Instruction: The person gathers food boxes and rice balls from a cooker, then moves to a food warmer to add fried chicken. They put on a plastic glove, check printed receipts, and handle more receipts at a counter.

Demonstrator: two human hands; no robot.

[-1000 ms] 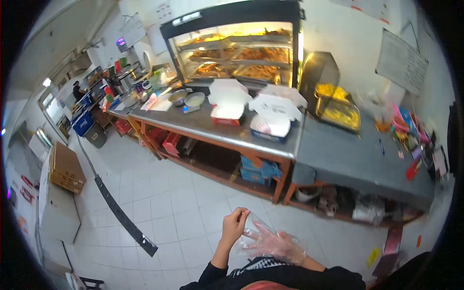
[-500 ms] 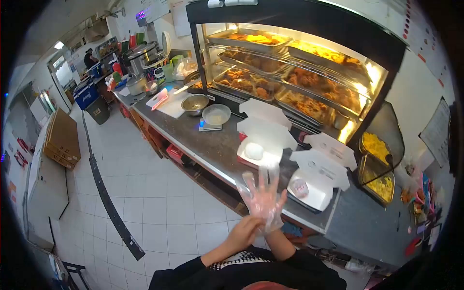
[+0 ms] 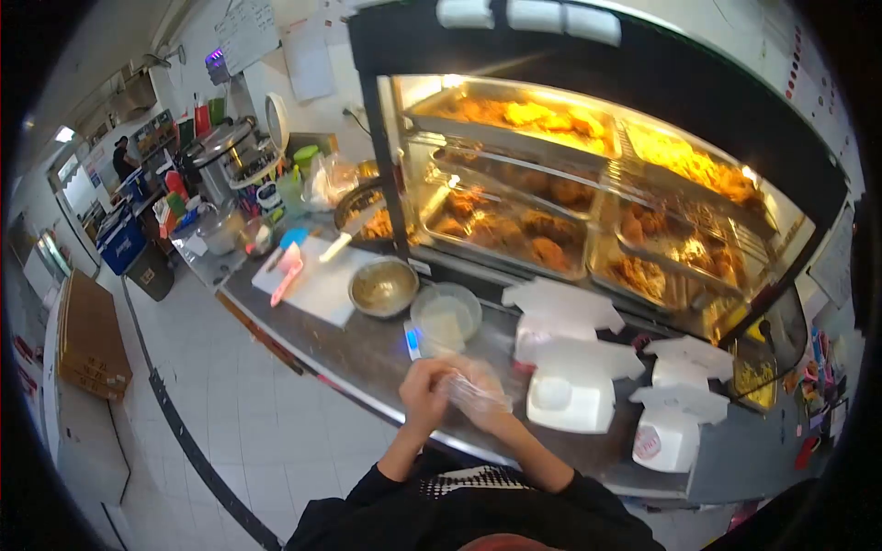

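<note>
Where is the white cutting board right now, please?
Left of centre in the head view, the white cutting board lies on the counter, beside the metal bowl.

Passage: counter (image 3: 501, 343) gap between plastic bowl (image 3: 446, 314) and nearest open box (image 3: 581, 402) | rear: display cabinet (image 3: 570, 57) blocks | right: raised lids (image 3: 680, 402)

plastic glove (image 3: 480, 397) blurred, fingertips of both hands hidden in its folds, whiteboard writing (image 3: 246, 35) too small to read, warmer's top (image 3: 551, 41) cut off by upper edge
</note>
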